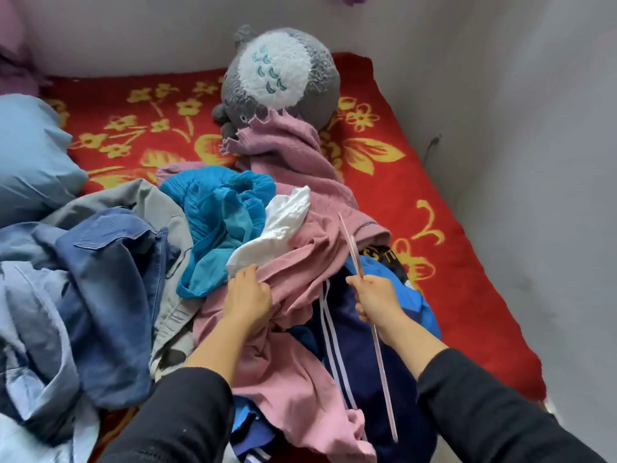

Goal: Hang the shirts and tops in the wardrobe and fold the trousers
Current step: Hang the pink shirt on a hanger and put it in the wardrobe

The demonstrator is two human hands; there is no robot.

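Gripping the pink garment (287,372) mid-pile, your left hand (248,297) bunches its fabric in curled fingers. Just right of it, your right hand (375,297) pinches a pink hanger (352,248), tilted over a navy striped garment (359,362) on the red blanket (467,262).

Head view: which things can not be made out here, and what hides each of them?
- Pink bar in the right hand: only a narrow edge shows, so its full shape is unclear.
- Pink garment gripped by the left hand: crumpled, top or trousers unknown.
- Yellow print: mostly covered by pink cloth.
- Blue clothes: cut off by the left edge.
- Wardrobe: outside the view.
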